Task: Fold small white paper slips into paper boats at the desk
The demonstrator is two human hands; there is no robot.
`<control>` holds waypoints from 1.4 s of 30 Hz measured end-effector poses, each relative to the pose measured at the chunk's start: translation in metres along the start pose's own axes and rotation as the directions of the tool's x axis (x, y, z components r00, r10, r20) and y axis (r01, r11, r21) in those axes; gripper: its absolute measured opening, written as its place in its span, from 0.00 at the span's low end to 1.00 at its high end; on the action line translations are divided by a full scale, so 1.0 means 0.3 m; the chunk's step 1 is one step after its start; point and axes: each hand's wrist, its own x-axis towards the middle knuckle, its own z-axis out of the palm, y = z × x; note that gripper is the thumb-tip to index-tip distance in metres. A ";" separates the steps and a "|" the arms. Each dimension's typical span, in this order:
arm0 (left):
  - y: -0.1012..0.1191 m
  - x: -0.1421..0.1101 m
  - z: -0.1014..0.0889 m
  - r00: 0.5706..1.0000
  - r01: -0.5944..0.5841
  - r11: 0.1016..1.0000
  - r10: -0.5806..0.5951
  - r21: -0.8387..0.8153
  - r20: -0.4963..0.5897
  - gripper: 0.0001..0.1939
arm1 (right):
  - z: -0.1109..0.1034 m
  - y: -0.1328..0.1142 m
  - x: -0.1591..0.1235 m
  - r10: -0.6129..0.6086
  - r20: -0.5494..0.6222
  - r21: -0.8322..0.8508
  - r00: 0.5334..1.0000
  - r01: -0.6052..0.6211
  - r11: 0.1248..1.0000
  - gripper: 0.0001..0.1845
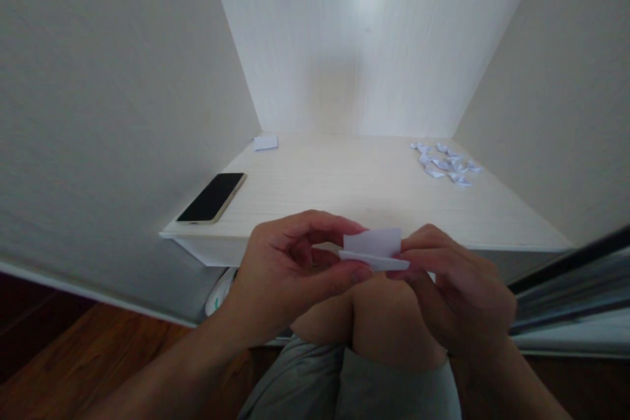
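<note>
A small white piece of paper [375, 244], folded so that a narrow flap faces me, is held between my two hands above my knees, just in front of the shelf edge. My left hand [290, 269] pinches its left end, thumb below and fingers behind. At the right end, my right hand [455, 282] grips the paper between thumb and fingers. Several folded white paper pieces [445, 163] lie in a loose group at the back right of the shelf. A small stack of white paper [266, 143] rests at the back left.
A phone [212, 198] with a dark screen lies at the left front of the pale shelf [335, 177]. Walls enclose the shelf on the left, back and right. A dark-edged frame [571, 262] stands at the far right, and wooden floor [98, 354] shows below left.
</note>
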 end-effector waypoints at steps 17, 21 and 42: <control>0.023 -0.009 0.025 0.996 -0.028 0.999 0.030 0.022 -0.089 0.10 | 0.126 -0.113 0.019 0.425 -0.242 0.475 0.872 -0.275 0.836 0.07; 0.039 -0.013 0.025 0.996 -0.031 0.999 0.033 0.026 -0.082 0.11 | 0.147 -0.126 0.018 0.500 -0.267 0.555 0.824 -0.293 0.779 0.05; 0.023 -0.016 0.033 0.998 -0.029 0.999 0.031 0.032 -0.049 0.13 | 0.116 -0.138 0.031 0.545 -0.272 0.517 0.793 -0.357 0.778 0.10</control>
